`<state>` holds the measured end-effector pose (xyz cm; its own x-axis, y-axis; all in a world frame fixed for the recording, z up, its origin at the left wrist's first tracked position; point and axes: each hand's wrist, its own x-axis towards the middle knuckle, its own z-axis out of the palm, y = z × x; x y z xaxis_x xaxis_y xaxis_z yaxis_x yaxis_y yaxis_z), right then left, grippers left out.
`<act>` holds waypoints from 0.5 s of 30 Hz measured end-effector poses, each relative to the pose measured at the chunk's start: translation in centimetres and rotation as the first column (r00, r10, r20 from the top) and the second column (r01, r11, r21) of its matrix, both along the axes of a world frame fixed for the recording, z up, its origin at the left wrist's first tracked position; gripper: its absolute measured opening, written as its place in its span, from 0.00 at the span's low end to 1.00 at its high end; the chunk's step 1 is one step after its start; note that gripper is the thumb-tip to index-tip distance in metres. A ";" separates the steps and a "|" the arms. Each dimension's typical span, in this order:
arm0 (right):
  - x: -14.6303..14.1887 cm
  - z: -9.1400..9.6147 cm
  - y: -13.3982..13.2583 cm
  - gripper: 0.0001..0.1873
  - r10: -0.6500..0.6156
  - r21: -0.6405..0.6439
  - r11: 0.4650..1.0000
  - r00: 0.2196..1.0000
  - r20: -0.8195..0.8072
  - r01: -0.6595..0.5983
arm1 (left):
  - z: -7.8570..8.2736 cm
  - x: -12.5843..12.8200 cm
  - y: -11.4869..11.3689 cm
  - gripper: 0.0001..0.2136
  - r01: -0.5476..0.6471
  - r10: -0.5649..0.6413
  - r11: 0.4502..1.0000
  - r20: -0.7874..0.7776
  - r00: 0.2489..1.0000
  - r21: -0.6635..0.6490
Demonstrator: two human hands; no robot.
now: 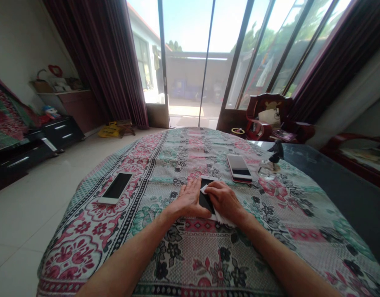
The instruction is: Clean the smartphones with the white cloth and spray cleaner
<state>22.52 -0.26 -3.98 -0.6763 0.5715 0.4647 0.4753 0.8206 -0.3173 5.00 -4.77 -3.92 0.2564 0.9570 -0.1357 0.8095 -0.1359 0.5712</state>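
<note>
A white-framed smartphone [206, 201] with a dark screen lies on the patterned tablecloth between my hands. My left hand [190, 200] grips it along the left side, with the thumb stretched across its lower end. In the fingers of my right hand [225, 201] is a white cloth or tissue [220, 217], pressed on the screen's right half. Part of the cloth trails out below the palm. Farther right lies another white phone [238, 166] with a reddish edge underneath. A third white phone [117, 188] rests face up to the left.
A clear bottle with a black spray head [269, 166] stands at the table's right. The floral tablecloth [205, 264] covers the rounded table. A dark surface [326, 177] adjoins it on the right. Beyond are a wooden chair [267, 119], glass doors and a yellow bag [109, 130].
</note>
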 end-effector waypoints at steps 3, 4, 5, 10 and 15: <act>-0.3 0.0 0.9 0.12 -0.046 0.008 0.999 0.999 -0.010 0.046 | 0.1 0.0 0.0 0.60 -0.007 0.007 1.000 0.009 1.000 -0.004; -0.4 0.0 1.1 0.12 -0.073 0.011 0.997 0.997 -0.010 0.073 | 0.1 -0.1 0.0 0.60 0.005 -0.005 1.000 0.016 1.000 -0.008; -0.5 0.0 1.4 0.11 -0.103 0.015 0.995 0.995 -0.009 0.103 | 0.1 -0.3 0.1 0.60 0.019 -0.019 1.000 0.023 1.000 -0.012; -0.6 -0.1 1.6 0.11 -0.116 0.025 0.993 0.993 -0.006 0.116 | 0.9 -1.8 0.2 0.61 0.092 -0.090 0.995 0.064 0.994 -0.027; -0.6 0.1 -0.2 0.12 0.046 0.016 0.999 0.999 -0.001 -0.046 | 1.3 -3.0 0.4 0.61 0.172 -0.170 0.984 0.052 0.984 -0.040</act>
<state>21.94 -0.42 -3.90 -0.7010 0.5326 0.4743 0.4367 0.8463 -0.3050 1.99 -4.42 -2.64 0.4230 0.8919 -0.1602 0.7477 -0.2436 0.6177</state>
